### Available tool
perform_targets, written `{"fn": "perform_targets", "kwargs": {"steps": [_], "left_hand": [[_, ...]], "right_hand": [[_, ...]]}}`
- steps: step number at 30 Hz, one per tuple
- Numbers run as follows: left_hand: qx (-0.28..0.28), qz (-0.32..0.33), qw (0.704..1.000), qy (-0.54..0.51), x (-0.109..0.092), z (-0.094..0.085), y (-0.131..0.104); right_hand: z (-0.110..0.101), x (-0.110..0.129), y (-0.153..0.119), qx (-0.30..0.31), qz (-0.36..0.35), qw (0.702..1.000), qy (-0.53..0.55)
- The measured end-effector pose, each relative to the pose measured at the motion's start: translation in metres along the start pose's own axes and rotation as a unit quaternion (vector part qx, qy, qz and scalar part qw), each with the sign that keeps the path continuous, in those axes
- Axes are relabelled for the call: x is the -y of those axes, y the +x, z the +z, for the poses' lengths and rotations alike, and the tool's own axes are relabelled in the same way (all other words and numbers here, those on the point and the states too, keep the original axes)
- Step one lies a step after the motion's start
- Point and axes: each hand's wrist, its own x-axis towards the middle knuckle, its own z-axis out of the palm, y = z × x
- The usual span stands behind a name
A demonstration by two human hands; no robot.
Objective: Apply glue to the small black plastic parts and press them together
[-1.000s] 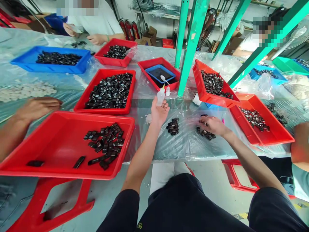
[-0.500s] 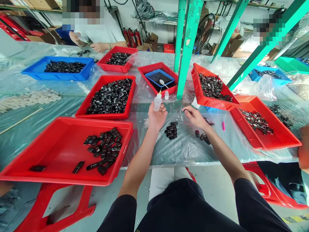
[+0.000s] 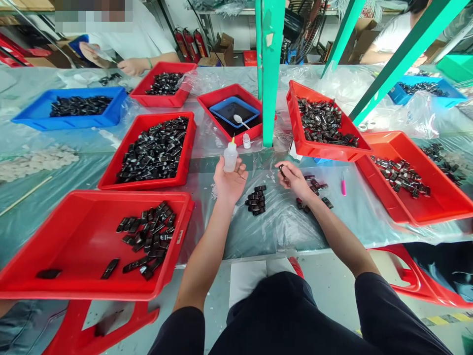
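Note:
My left hand (image 3: 231,182) is palm up, holding a translucent squeeze bottle (image 3: 230,159) with a yellow tip upright against the fingers. To its right, my right hand (image 3: 291,177) pinches a small black part (image 3: 282,171) between thumb and fingertips. Between and below the hands lies a stacked group of black parts (image 3: 256,200) on the plastic-covered table. More black parts (image 3: 317,185) lie beside and beneath my right wrist. Small white pieces (image 3: 271,177) are scattered between the hands. A small white-capped bottle (image 3: 247,141) stands just beyond my left hand.
Red bins of black parts stand at left (image 3: 148,195), centre-left (image 3: 190,148) and right (image 3: 328,152). A red tray (image 3: 254,132) holds a blue tray and white spoon. Green posts (image 3: 271,74) rise behind it. A pink-handled tool (image 3: 343,187) lies right. Two people sit across the table.
The view has shifted. My right hand has turned slightly, and the black part in its fingertips shows more upright. My left hand still holds the bottle.

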Motion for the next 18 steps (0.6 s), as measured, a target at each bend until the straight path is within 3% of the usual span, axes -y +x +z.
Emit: {"fn": "perform_targets", "kwargs": {"steps": [6,15,18], "left_hand": [[0.024,-0.007,1.0,0.013,0.004,0.0,-0.001],[0.005,-0.009,0.999,0.037,0.007,0.004,-0.003],[0.001,-0.01,0.999,0.039,0.008,0.004,-0.002]], "right_hand": [[0.0,0.013,-0.004,0.003,0.062,0.992,0.109],[-0.006,0.005,-0.001,-0.055,0.048,0.997,0.035],[-0.008,0.002,-0.001,-0.04,0.065,0.996,0.036]]}}
